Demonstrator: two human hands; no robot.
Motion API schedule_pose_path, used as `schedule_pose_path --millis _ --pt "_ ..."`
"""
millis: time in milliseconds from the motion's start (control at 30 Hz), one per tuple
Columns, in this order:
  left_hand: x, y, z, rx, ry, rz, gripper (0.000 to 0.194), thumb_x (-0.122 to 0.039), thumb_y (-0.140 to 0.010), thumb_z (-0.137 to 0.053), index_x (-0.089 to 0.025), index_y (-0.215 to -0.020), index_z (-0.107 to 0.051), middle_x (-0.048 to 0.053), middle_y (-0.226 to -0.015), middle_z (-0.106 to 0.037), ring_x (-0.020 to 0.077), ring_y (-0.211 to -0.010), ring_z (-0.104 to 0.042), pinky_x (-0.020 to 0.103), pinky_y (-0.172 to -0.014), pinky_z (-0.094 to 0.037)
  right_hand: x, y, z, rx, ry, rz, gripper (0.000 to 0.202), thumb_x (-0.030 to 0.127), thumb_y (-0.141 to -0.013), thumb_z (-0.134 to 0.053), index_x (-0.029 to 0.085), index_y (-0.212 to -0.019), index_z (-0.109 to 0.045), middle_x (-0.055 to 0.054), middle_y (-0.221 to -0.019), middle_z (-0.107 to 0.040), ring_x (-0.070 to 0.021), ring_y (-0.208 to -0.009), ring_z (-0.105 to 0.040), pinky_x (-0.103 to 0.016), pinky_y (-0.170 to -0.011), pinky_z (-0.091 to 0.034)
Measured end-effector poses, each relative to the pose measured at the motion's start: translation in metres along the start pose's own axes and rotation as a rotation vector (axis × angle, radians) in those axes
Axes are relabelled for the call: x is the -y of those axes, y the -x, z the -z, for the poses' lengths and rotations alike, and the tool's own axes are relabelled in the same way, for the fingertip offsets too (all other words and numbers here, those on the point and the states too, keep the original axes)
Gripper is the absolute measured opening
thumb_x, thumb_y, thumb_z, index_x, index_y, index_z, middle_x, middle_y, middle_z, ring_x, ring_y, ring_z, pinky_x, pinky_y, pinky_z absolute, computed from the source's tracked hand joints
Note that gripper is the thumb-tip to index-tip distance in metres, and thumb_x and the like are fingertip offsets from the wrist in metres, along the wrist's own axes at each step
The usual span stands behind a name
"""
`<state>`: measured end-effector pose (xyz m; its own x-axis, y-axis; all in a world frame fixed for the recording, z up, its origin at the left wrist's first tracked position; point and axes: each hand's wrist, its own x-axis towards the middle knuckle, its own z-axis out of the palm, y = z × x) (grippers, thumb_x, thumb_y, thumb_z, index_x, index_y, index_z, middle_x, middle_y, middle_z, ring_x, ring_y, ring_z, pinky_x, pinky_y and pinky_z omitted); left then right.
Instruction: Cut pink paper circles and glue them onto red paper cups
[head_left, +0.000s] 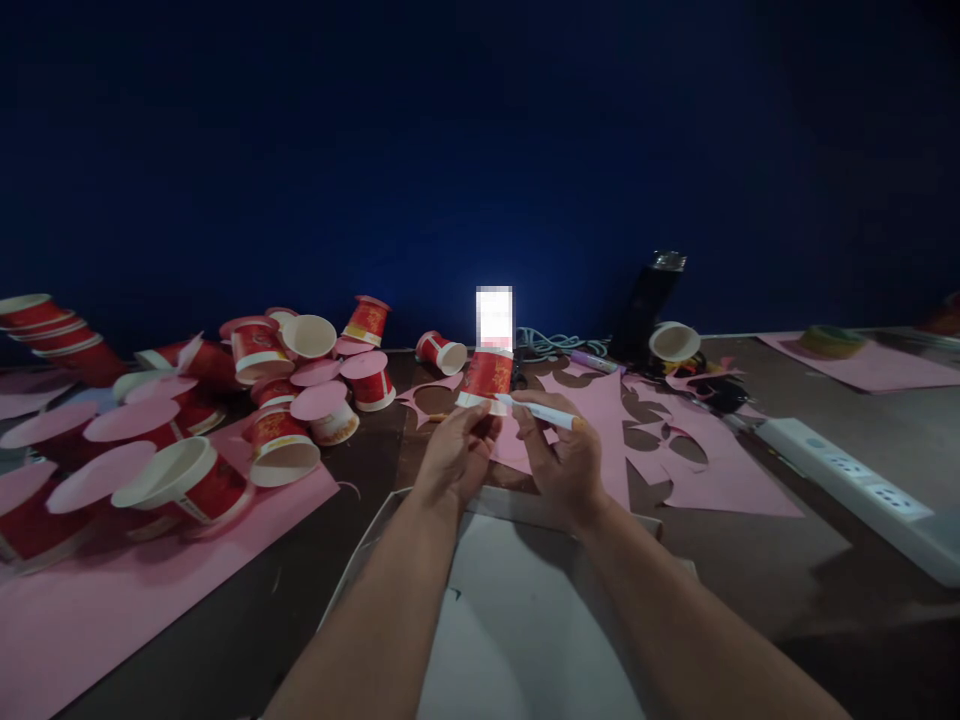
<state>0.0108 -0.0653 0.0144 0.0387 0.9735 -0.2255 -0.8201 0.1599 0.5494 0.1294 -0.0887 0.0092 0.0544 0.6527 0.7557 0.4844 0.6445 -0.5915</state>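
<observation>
My left hand (463, 450) is closed around the white-rimmed lower end of a red paper cup (486, 378), which is tilted slightly. A blurred bright white patch covers whatever lies just above the cup. Between the fingers of my right hand (562, 460) is a white marker pen (546, 412) with an orange-yellow end. Its tip points left, at the cup's rim; whether it touches cannot be made out. Below both hands lies a shallow white box or lid (525, 600), and cut pink paper (600, 410) spreads behind my right hand.
Several red paper cups (285, 440), many with pink discs on them, crowd the left over a pink sheet (187, 590). Right stand a white power strip (855, 490), a dark bottle-shaped object (649, 300) and a tape roll (831, 342). Cables (555, 342) lie at the back by a dark blue wall.
</observation>
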Motion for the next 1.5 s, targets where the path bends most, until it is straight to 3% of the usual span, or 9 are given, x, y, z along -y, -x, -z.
schedule_pose_path --millis 167,467,1067,1267,1500 --pt "-0.0012 0.0017 -0.0037 -0.014 0.008 0.003 0.011 -0.001 -0.069 -0.061 -0.011 -0.066 -0.059 0.002 -0.068 -0.063 0.0074 -0.064 -0.058 0.020 -0.066 -0.047 0.0004 -0.0005 0.0004 0.011 0.006 -0.006 0.018 0.025 -0.088 -0.054 0.022 -0.102 -0.064 -0.005 -0.099 -0.067 -0.0111 -0.061 -0.061 -0.029 -0.065 -0.054" --pt "-0.0007 0.0008 -0.0015 0.008 0.019 0.004 0.011 -0.001 -0.068 -0.062 -0.011 -0.064 -0.060 0.001 -0.065 -0.062 0.0067 -0.064 -0.057 0.019 -0.068 -0.047 0.0027 -0.0006 0.0015 0.031 0.034 -0.037 0.019 0.030 -0.088 -0.054 0.020 -0.100 -0.065 -0.005 -0.092 -0.069 -0.0147 -0.073 -0.065 -0.027 -0.066 -0.053" --pt "-0.0010 0.0001 -0.0015 -0.009 -0.009 0.011 0.009 -0.003 -0.068 -0.061 -0.012 -0.067 -0.060 0.000 -0.068 -0.063 0.0066 -0.063 -0.057 0.018 -0.068 -0.046 0.0041 0.0009 -0.0003 0.038 0.038 -0.073 0.019 0.031 -0.088 -0.053 0.020 -0.096 -0.066 -0.004 -0.088 -0.071 -0.0142 -0.069 -0.066 -0.026 -0.064 -0.053" --pt "-0.0015 0.0011 -0.0035 0.026 0.014 0.021 0.012 -0.006 -0.074 -0.052 -0.012 -0.073 -0.063 0.004 -0.071 -0.065 0.0098 -0.066 -0.059 0.022 -0.071 -0.050 0.0024 0.0008 -0.0006 -0.026 -0.003 -0.082 0.016 0.029 -0.088 -0.054 0.020 -0.096 -0.065 -0.005 -0.090 -0.070 -0.0146 -0.072 -0.066 -0.026 -0.065 -0.053" --pt "0.0013 0.0033 -0.0007 0.096 0.021 -0.025 0.011 -0.002 -0.071 -0.062 -0.011 -0.076 -0.065 0.006 -0.083 -0.068 0.0116 -0.079 -0.063 0.025 -0.081 -0.051 0.0054 -0.0014 0.0032 -0.142 -0.032 -0.074 0.018 0.027 -0.088 -0.055 0.019 -0.101 -0.065 -0.006 -0.093 -0.069 -0.0139 -0.070 -0.065 -0.027 -0.064 -0.054"
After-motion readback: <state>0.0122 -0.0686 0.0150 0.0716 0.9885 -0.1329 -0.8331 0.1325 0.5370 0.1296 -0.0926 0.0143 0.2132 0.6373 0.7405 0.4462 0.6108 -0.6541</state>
